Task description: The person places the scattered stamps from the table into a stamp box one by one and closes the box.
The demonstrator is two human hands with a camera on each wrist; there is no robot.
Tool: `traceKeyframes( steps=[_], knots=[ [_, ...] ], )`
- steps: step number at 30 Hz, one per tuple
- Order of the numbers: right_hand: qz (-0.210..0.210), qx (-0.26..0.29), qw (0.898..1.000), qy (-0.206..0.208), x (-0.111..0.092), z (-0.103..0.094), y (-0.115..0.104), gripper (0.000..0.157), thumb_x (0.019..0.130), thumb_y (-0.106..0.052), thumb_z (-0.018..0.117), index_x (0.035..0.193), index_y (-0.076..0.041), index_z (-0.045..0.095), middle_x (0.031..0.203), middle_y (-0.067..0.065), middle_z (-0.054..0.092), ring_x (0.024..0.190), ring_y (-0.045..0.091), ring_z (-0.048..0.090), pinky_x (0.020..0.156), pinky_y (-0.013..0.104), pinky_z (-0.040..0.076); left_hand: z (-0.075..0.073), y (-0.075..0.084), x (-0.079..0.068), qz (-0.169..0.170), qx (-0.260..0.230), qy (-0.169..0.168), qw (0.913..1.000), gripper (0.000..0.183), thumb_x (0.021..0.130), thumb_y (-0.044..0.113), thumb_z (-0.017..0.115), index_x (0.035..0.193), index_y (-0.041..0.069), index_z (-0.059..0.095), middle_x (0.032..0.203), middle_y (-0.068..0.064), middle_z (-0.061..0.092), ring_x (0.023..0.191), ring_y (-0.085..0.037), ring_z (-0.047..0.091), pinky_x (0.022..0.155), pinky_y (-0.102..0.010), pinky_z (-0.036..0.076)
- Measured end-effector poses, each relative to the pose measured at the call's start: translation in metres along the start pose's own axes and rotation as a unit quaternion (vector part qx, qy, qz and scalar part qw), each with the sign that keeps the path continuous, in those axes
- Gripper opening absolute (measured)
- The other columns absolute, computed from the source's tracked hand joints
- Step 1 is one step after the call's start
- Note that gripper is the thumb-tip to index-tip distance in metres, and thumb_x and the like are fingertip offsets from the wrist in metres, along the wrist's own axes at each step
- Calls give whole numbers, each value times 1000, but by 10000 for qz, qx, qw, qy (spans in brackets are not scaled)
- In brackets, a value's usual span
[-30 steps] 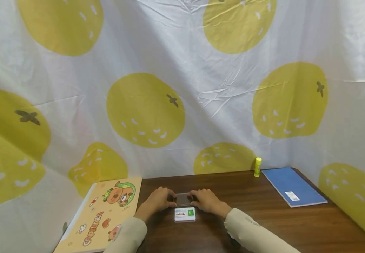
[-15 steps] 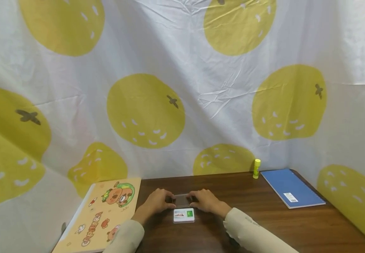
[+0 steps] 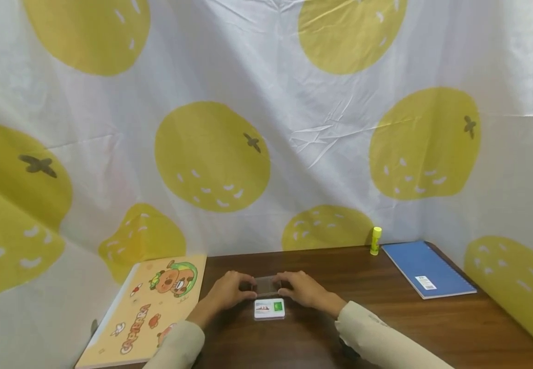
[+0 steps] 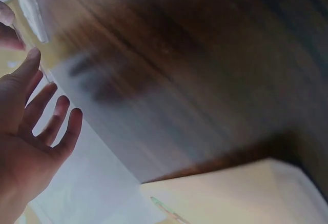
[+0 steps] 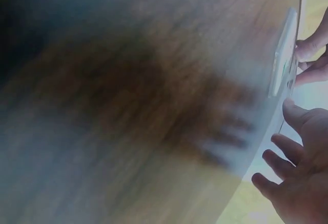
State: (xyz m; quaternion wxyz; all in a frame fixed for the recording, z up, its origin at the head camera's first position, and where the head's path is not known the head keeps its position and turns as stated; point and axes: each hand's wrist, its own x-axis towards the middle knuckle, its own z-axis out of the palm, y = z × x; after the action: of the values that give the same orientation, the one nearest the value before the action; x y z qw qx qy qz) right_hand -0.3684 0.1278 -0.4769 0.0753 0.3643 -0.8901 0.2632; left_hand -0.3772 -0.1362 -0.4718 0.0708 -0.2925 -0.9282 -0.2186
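Observation:
Both hands hold a clear, flat plastic piece, like a box lid (image 3: 266, 286), by its opposite short ends. My left hand (image 3: 227, 291) pinches the left end between thumb and fingers; its other fingers spread loosely in the left wrist view. At the other end, my right hand (image 3: 307, 292) has the same pinch, with the remaining fingers loose below in the right wrist view. Just on the near side of the lid lies a small white rectangular case (image 3: 269, 308) with a printed picture and a green patch, flat on the dark wooden table (image 3: 266, 343).
A large tan capybara-print book or folder (image 3: 148, 312) lies at the left. Toward the back right stand a yellow glue stick (image 3: 375, 241) and a blue notebook (image 3: 428, 269) with a white label. A fruit-print curtain (image 3: 294, 128) encloses the back and sides.
The hands keep their pinch on the lid above the white case. Both sleeves have spread slightly outward, and the head view has shifted a little.

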Motion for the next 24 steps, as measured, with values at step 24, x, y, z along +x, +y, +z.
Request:
traceKeyframes(
  steps=[24],
  knots=[
    [-195,-221,9996,51,-25,-11,-24,30,97,-13,73,125,-5,71,133,23,66,123,41,64,103,58,48,-17,19,-23,188,52,-307,9993,26,88,33,84,108,18,79,107,-2,76,98,-24,64,84,-46,53]
  ],
)
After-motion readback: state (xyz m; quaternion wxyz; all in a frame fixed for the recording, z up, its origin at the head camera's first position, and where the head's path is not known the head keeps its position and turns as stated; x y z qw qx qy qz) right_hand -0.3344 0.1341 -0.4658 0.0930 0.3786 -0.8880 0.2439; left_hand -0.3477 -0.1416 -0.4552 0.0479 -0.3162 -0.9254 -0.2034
